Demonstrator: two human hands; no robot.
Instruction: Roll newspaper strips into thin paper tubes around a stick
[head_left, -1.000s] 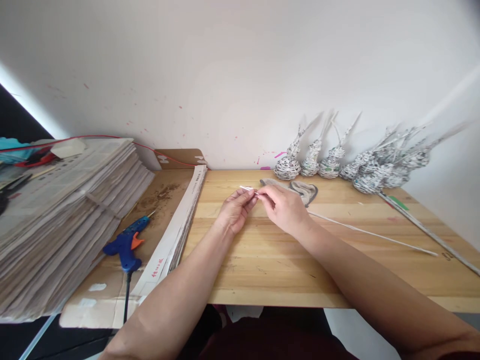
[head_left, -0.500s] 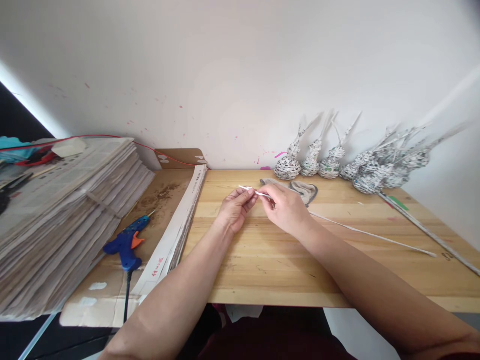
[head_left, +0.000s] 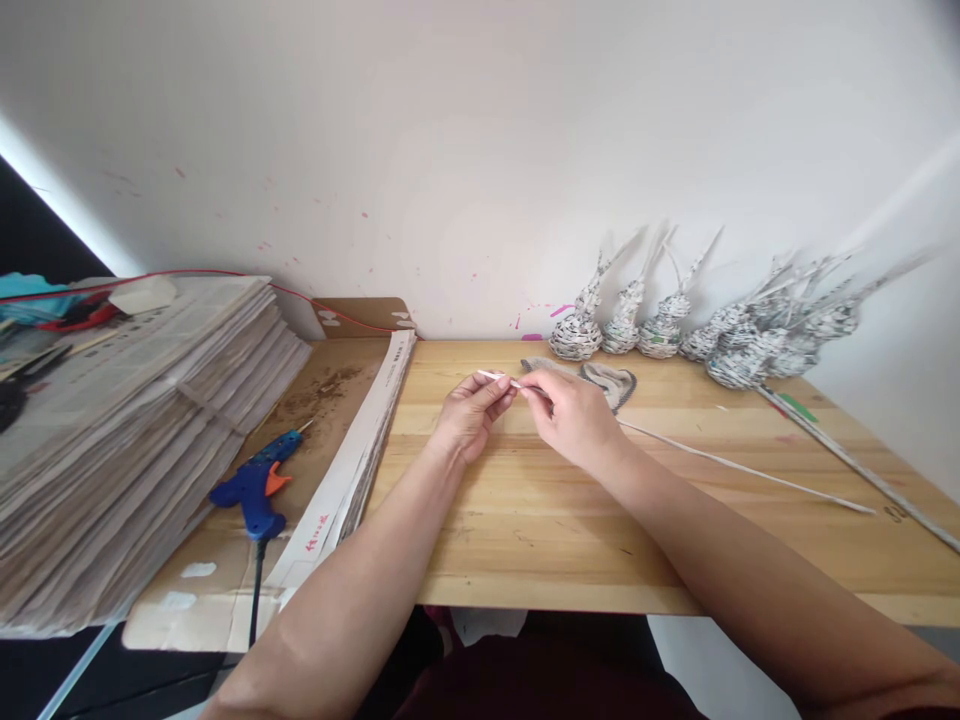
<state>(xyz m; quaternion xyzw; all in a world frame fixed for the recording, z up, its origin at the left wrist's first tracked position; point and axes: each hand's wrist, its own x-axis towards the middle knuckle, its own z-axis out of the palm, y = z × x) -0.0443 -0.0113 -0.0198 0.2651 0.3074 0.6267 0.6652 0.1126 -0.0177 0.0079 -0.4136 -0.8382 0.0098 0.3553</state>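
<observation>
Over the middle of the wooden table, my left hand pinches the end of a thin white paper tube between thumb and fingers. Close beside it, my right hand is closed on the same tube a little further along. From beneath my right hand the tube runs out to the right, low over the tabletop. Behind my right hand lies a grey-beige cloth with a dark edge, partly covered by the hand. Part of the tube is hidden by my right fingers.
Several woven paper gourd shapes stand along the wall at the back right. Another long paper tube lies at the right. On the left are a blue glue gun on cardboard, a narrow paper stack and a tall newspaper stack.
Both hands stay almost in place with the tube between them. My right fingers have shifted very slightly on it; the view has barely moved.
</observation>
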